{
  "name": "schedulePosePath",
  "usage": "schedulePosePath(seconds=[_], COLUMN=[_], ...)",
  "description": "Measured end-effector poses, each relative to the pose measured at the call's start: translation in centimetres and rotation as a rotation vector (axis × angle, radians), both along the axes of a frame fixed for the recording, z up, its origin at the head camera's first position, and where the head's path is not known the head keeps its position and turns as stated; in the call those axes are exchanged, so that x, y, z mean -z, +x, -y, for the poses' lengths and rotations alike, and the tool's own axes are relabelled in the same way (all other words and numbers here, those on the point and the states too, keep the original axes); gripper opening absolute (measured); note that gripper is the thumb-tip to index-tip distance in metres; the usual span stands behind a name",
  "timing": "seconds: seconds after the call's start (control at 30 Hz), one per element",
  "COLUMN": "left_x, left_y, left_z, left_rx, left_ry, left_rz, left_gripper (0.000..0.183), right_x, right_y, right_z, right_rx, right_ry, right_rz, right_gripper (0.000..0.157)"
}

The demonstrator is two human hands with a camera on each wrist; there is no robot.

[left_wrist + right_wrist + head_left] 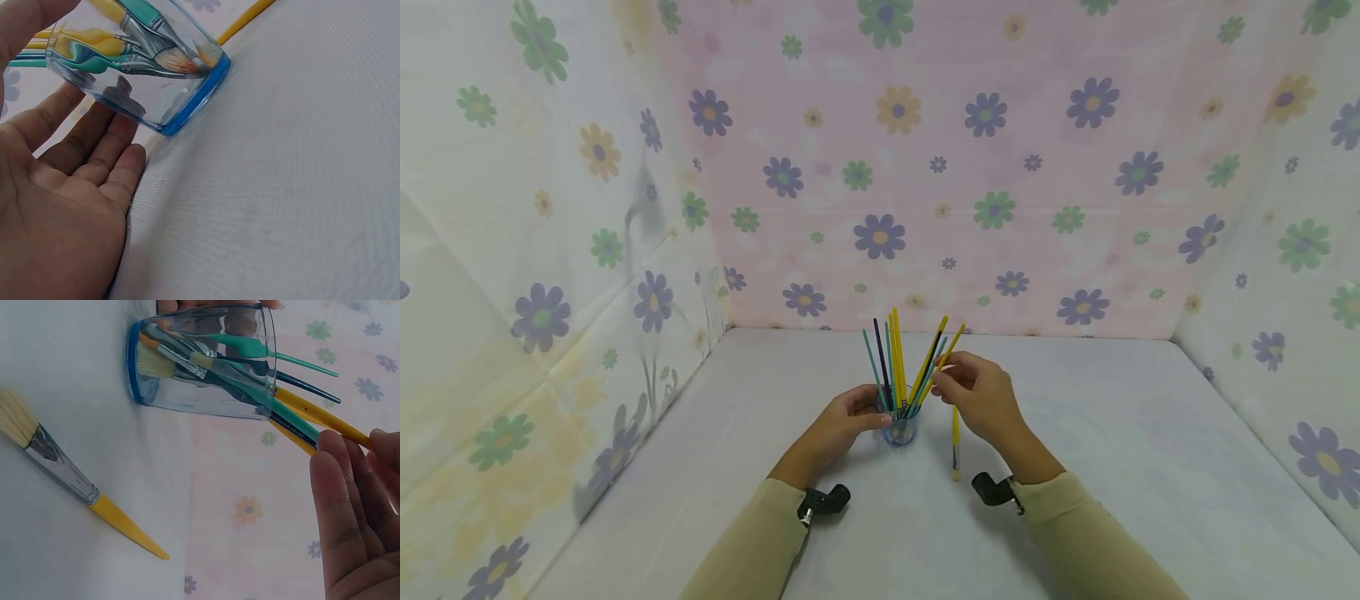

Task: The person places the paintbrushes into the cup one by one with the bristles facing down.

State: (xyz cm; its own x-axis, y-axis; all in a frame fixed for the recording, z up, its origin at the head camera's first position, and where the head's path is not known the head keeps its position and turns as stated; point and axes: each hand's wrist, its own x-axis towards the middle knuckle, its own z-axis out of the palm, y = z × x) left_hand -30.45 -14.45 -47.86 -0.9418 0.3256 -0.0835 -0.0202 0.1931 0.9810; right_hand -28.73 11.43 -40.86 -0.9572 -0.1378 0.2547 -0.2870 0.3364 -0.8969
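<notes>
A clear glass with a blue base stands on the table, bristle ends of several paintbrushes down inside it. The left hand holds the glass from the left, thumb at the near side and fingers behind. At the right, the right hand pinches the yellow handle of a paintbrush between thumb and fingers; its bristles are still within the glass. Teal and dark blue handles lean close by its fingertips. A separate yellow paintbrush lies on the table right of the glass, its bristles toward the person.
The white table meets a pink flowered cloth at the back. Pale flowered cloths hang on the left and right sides. A black wrist mount sits at each sleeve cuff.
</notes>
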Motion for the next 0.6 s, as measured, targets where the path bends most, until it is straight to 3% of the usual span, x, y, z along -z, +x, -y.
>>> schedulePosePath(seconds=[0.23,0.6], left_x=[0.0,0.2], left_y=[0.0,-0.1], left_z=[0.1,0.1], left_rx=[0.012,0.04], left_ry=[0.004,0.055], left_rz=[-0.003,-0.015], left_gripper=[0.075,0.063], right_x=[0.7,1.1], right_y=[0.0,-0.2], right_z=[0.5,0.3], right_rx=[-0.008,-0.034], right_ry=[0.1,0.179], right_rz=[0.034,0.051], right_gripper=[0.018,0.011])
